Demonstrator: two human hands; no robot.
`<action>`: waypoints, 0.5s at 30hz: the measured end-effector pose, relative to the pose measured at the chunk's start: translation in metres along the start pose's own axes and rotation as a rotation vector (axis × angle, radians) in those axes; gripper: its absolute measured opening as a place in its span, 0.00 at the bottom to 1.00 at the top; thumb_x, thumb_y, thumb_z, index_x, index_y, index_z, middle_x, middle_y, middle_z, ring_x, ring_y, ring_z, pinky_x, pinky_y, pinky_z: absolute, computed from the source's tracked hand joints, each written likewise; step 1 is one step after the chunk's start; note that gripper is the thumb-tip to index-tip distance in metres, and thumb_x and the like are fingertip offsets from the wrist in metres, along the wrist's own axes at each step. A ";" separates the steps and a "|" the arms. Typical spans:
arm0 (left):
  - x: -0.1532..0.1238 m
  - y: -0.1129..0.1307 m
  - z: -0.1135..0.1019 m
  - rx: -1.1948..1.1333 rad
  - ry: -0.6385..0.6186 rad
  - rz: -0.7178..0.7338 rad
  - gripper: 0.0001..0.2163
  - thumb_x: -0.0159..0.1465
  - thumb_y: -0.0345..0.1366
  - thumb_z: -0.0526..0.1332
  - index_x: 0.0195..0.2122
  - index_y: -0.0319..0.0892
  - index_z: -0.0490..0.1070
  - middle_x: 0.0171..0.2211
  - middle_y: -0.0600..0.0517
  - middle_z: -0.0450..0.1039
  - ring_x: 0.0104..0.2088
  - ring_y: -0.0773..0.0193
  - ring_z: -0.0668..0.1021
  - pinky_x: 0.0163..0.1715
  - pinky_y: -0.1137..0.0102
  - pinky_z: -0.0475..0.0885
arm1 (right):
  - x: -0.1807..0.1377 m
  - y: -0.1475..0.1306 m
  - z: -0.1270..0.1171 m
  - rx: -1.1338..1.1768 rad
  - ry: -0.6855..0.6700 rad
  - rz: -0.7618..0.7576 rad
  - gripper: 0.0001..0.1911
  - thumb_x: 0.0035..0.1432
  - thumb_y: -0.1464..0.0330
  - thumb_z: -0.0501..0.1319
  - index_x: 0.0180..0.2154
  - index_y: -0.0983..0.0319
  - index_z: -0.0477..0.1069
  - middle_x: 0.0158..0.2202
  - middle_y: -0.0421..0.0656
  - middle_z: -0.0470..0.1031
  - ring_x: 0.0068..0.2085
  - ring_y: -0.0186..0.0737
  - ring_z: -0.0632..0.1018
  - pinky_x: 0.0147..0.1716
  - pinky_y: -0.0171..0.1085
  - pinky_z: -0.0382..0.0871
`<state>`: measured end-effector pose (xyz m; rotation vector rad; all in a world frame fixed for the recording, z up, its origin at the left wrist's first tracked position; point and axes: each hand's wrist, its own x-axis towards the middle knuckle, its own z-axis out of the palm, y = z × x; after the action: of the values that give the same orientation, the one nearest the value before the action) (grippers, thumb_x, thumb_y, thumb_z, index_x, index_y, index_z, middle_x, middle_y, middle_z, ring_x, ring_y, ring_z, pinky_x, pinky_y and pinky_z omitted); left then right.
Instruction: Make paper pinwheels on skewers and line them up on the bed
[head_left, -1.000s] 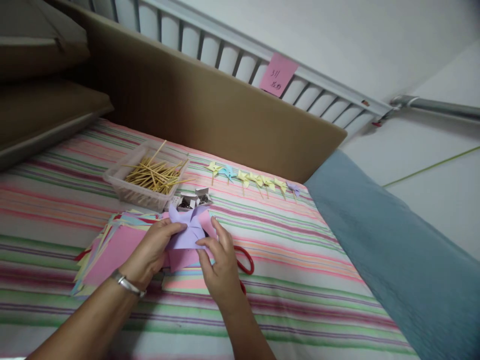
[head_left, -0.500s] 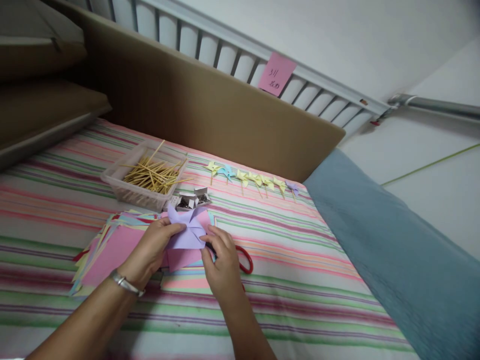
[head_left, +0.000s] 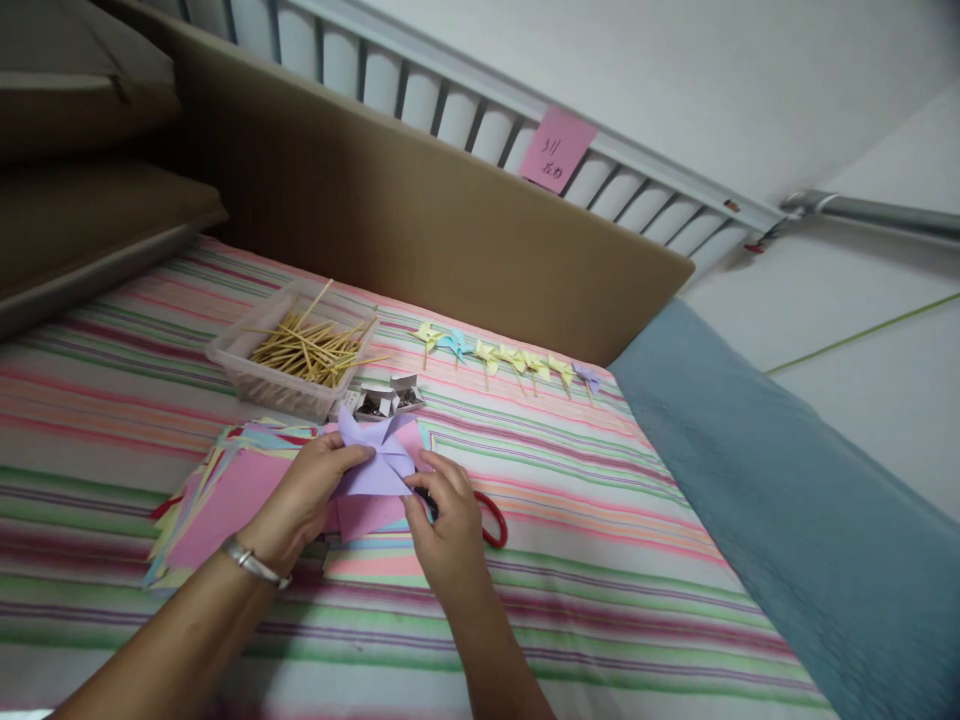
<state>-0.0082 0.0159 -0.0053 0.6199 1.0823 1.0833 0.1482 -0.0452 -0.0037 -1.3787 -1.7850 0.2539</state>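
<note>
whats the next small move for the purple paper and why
Probably bring the lower right corner of the purple paper in to its middle: the right hand is at that corner, which looks unfolded, while the left hand pinches folded flaps near the middle.

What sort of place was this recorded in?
Possibly a bed or bunk serving as a craft spot: a striped cloth covers the surface, a slatted white rail runs behind, and small paper pinwheels stretch in a row.
</note>
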 end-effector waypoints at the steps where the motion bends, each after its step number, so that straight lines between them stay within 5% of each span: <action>1: 0.000 0.000 0.000 0.002 -0.001 -0.003 0.10 0.41 0.30 0.69 0.26 0.36 0.76 0.23 0.51 0.78 0.24 0.64 0.76 0.28 0.72 0.67 | 0.000 0.000 0.000 0.000 0.002 0.000 0.08 0.53 0.76 0.60 0.35 0.60 0.73 0.49 0.49 0.73 0.52 0.47 0.71 0.52 0.48 0.64; 15: -0.007 0.003 0.005 0.133 -0.053 -0.006 0.11 0.41 0.33 0.69 0.26 0.36 0.77 0.22 0.50 0.77 0.21 0.62 0.75 0.25 0.70 0.67 | 0.003 -0.002 -0.006 0.086 -0.050 0.002 0.06 0.55 0.74 0.61 0.32 0.57 0.75 0.56 0.45 0.68 0.60 0.48 0.63 0.56 0.51 0.59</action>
<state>-0.0050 0.0105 0.0020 0.7466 1.1163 0.9895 0.1512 -0.0452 0.0033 -1.3237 -1.7927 0.3644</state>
